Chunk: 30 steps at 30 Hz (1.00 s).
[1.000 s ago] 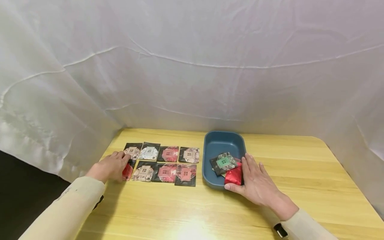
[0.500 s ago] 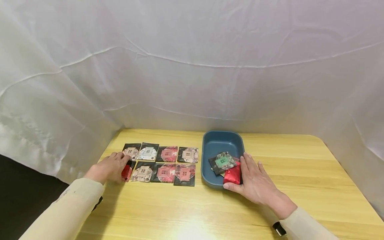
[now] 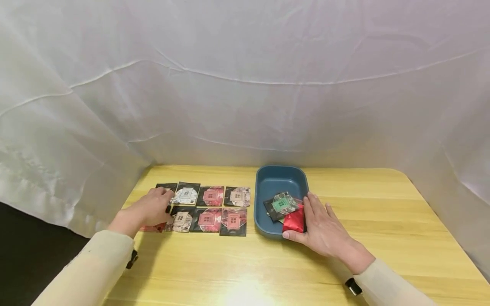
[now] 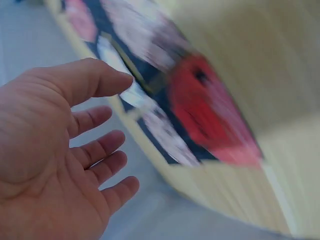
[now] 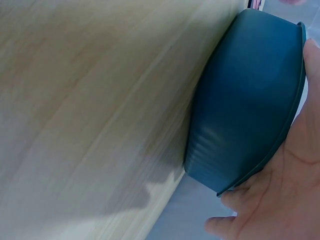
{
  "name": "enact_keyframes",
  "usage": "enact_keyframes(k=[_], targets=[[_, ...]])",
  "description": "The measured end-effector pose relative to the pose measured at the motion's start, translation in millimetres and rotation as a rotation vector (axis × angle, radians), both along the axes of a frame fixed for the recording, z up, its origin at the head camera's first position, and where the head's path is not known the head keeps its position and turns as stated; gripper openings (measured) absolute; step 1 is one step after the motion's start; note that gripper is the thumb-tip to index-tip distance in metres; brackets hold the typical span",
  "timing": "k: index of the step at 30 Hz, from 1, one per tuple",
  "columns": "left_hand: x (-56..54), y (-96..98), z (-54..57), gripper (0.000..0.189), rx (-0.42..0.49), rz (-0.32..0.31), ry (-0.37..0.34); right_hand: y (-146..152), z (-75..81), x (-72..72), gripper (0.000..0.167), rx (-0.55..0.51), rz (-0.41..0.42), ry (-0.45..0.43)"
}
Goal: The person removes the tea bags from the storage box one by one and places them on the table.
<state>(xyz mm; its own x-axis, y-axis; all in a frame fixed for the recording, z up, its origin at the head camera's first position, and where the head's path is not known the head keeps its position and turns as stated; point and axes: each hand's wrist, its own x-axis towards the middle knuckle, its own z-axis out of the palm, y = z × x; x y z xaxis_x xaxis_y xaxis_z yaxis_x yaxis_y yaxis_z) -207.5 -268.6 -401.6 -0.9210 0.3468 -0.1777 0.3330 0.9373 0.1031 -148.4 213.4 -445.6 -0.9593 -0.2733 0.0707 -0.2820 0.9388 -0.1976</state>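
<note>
Left hand (image 3: 147, 208) farther right — grip spread, red packet (image 4: 212, 115) uncovered only from left wrist

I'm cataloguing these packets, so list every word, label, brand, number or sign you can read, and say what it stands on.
Nothing can be read with certainty.
Packets on the table: label characters too small to read; blurred in the left wrist view.
Green-labelled packet in the tray: characters too small to read.
Red packet in the tray: no writing shows.
</note>
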Motion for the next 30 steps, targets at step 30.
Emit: enact_keyframes(k=[30], targets=[[-17.8,273.2,22.1,0.064,-0.242,-0.46,0.132,9.4,-15.3,-6.9,0.135,-0.024,0.001,0.0]])
